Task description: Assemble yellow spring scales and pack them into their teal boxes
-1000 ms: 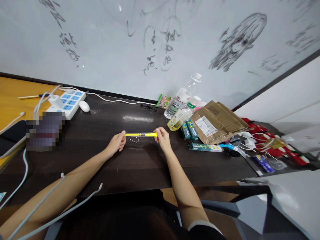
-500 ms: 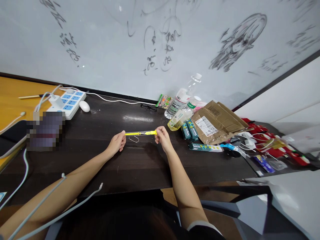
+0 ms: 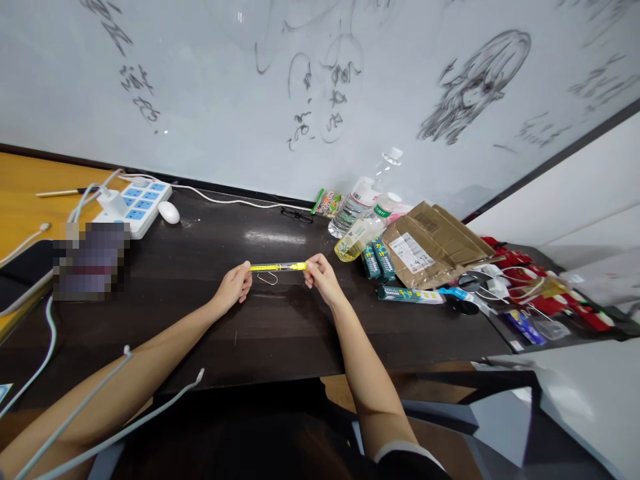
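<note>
A slim yellow-and-clear stick [image 3: 278,267], with dark marks along its left part, is held level above the dark table. My left hand [image 3: 235,283] pinches its left end. At the opposite end, the fingers of my right hand [image 3: 321,275] are closed on the yellow tip. What kind of stick it is, I cannot make out. Just below it, a thin pale wire loop [image 3: 267,279] shows against the tabletop.
Left of my hands are a power strip [image 3: 140,208], a white mouse [image 3: 169,213] and loose cables. Bottles [image 3: 354,240], green boxes [image 3: 385,259] and a brown parcel [image 3: 433,243] crowd the right. Folded glasses [image 3: 297,215] lie near the whiteboard [image 3: 215,100].
My right hand has shifted slightly left, and the visible span of the stick between my hands is a little shorter. My left hand has stayed nearly still.
</note>
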A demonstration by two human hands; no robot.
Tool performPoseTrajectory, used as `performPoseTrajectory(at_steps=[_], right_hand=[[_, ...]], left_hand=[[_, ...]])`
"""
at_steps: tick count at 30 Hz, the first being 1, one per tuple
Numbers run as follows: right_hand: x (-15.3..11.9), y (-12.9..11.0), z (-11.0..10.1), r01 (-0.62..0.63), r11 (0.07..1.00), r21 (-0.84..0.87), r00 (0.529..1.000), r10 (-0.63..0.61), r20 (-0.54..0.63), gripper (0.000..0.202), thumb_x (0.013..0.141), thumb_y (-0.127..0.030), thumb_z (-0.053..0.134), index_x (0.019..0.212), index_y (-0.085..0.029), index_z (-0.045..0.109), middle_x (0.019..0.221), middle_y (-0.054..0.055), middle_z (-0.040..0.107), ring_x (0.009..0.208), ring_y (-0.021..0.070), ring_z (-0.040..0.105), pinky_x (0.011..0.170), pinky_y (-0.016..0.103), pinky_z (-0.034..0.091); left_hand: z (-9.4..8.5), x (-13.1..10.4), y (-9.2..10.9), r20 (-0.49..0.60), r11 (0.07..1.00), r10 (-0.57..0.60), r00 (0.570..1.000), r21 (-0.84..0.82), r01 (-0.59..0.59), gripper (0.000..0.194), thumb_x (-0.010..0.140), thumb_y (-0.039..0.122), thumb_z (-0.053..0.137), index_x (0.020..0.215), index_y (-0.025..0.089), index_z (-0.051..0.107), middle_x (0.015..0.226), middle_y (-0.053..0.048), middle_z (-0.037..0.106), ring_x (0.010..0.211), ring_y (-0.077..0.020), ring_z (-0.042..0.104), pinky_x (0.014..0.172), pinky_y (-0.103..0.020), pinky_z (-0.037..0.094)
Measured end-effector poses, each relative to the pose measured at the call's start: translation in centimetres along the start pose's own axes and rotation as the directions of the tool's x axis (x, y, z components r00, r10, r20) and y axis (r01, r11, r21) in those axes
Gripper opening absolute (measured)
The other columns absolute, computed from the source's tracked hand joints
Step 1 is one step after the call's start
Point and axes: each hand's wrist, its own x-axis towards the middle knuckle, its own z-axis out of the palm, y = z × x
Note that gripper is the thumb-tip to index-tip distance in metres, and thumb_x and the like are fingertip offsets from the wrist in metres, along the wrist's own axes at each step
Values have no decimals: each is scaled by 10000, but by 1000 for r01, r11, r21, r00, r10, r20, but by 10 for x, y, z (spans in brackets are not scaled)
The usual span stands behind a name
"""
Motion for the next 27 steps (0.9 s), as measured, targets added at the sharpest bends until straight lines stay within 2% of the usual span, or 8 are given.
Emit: performPoseTrajectory(at_steps=[4, 7, 13, 16, 19, 23, 25, 27], right_hand=[[0, -4, 0, -1, 998, 57, 1000, 2, -21, 275, 839, -474, 560, 872, -213, 480, 586, -52, 532, 450, 77, 439, 402, 188, 362], [0, -3, 2, 26, 999, 36, 999, -24, -38, 272, 800, -441, 621, 879, -214, 495, 604, -51, 558, 467, 82, 475, 424, 199, 396], [0, -2, 2, 99, 990, -105, 992, -106, -66, 278, 813, -458, 594, 918, -210, 525, 643, -29, 588, 482, 89, 482, 440, 207, 387], [1, -7, -11, 146, 933, -330, 949, -226, -218, 284, 855, -455, 505, 956, -197, 565, 701, 0, 575, 539, 110, 492, 476, 229, 393], [1, -10, -26, 54, 700, -712, 873, -379, -306, 233, 857, -353, 485, 962, -182, 603, 822, 44, 582, 687, 157, 540, 651, 293, 461], [-1, -1, -36, -156, 229, -961, 921, -319, -226, 254, 835, -247, 513, 1059, -198, 622, 1023, 108, 550, 970, 246, 524, 818, 356, 448], [-1, 5, -39, -213, 109, -971, 940, -248, -234, 236, 834, -218, 520, 1043, -189, 626, 1031, 126, 543, 1007, 266, 503, 832, 365, 437], [0, 8, -40, -250, 93, -964, 944, -199, -264, 173, 830, -189, 515, 961, -179, 627, 985, 125, 553, 965, 261, 507, 821, 369, 431]], left_hand=[[-2, 1, 0, 8, 999, -19, 1000, -49, 19, 457, 875, 560, 429, 615, 210, 291, 472, 91, 271, 321, -43, 249, 275, -162, 258], [-2, 2, 0, 11, 996, -31, 999, -77, 32, 457, 869, 558, 439, 612, 210, 292, 472, 90, 271, 322, -42, 245, 278, -163, 251], [-3, 3, 2, -5, 991, -59, 998, -123, 58, 442, 864, 527, 446, 596, 212, 288, 467, 91, 260, 319, -42, 232, 280, -163, 231], [-4, 4, 4, -20, 984, -75, 997, -166, 71, 422, 867, 479, 429, 579, 214, 272, 457, 90, 250, 319, -43, 217, 282, -164, 217], [-5, 5, 6, -39, 974, -97, 995, -210, 86, 404, 867, 430, 403, 559, 216, 253, 440, 90, 231, 318, -45, 201, 285, -164, 202], [-5, 6, 8, -49, 968, -124, 991, -225, 110, 395, 863, 408, 385, 545, 217, 250, 431, 90, 226, 315, -47, 194, 285, -167, 191], [-5, 5, 8, -45, 968, -129, 991, -221, 116, 393, 865, 403, 379, 544, 217, 250, 429, 90, 227, 315, -48, 193, 285, -168, 193], [-4, 5, 9, -37, 969, -126, 991, -217, 115, 390, 865, 403, 378, 547, 216, 252, 431, 90, 230, 317, -48, 195, 286, -168, 196]])
